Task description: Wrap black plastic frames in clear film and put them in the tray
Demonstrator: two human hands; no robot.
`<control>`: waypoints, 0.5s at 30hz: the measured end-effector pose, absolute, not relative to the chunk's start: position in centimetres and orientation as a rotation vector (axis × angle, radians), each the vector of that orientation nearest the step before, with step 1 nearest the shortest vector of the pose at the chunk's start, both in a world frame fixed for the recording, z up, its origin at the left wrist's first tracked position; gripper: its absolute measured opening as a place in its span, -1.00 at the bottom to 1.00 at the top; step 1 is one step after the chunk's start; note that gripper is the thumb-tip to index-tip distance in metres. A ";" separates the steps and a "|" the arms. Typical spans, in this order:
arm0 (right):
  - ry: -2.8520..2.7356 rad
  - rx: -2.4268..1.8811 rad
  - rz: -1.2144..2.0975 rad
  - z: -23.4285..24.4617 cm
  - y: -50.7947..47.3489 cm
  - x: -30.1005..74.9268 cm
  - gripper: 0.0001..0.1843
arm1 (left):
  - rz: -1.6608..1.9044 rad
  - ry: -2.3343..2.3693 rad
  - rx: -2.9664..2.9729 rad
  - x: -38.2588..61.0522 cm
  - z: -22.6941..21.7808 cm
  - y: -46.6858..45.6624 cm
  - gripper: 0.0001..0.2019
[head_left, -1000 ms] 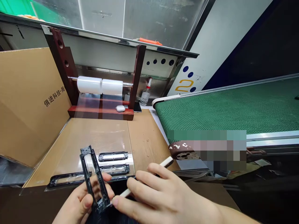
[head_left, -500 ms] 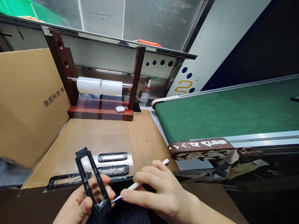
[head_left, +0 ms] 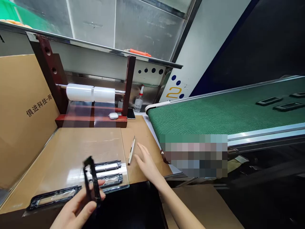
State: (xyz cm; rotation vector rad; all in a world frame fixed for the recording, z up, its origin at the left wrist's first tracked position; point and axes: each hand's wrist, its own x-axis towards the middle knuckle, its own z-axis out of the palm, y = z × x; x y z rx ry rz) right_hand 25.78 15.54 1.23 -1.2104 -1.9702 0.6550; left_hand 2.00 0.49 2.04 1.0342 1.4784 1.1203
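My left hand (head_left: 77,206) grips a black rectangular plastic frame (head_left: 94,186) near its lower end and holds it tilted up over the table's front edge. My right hand (head_left: 148,162) holds nothing, its fingers stretched out over the brown board. Just left of those fingers lies a slim white pen-like tool (head_left: 131,151) with a thin pointed tip. Behind the held frame, two similar black frames, an upper one (head_left: 108,165) and a lower one (head_left: 111,180), rest on the clear sheet (head_left: 92,144). A longer black frame (head_left: 56,195) lies at the front left.
Two rolls of clear film (head_left: 103,94) hang on a dark red wooden stand (head_left: 90,121). A white earbud case (head_left: 113,116), a phone (head_left: 131,114) and a bottle (head_left: 138,102) are nearby. Left stands a cardboard box (head_left: 21,133). Right runs a green conveyor belt (head_left: 190,119) carrying several black frames (head_left: 269,101).
My right hand has let go of the white pen-like tool, which now lies on the board, and has moved away from the held frame. Black frames have appeared on the belt. The view has shifted right.
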 end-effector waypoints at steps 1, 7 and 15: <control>-2.012 -1.138 0.642 2.5 14.9 25.7 -0.47 | 1.043 1.559 1.225 1.4 1.8 0.8 -0.52; -2.452 -0.461 0.432 9.0 10.2 25.6 -0.33 | 0.814 1.629 1.991 -0.2 3.8 1.6 -0.59; -2.432 -0.467 0.549 7.8 8.6 25.3 -0.60 | 0.703 1.637 2.145 -2.0 2.6 -0.1 -0.52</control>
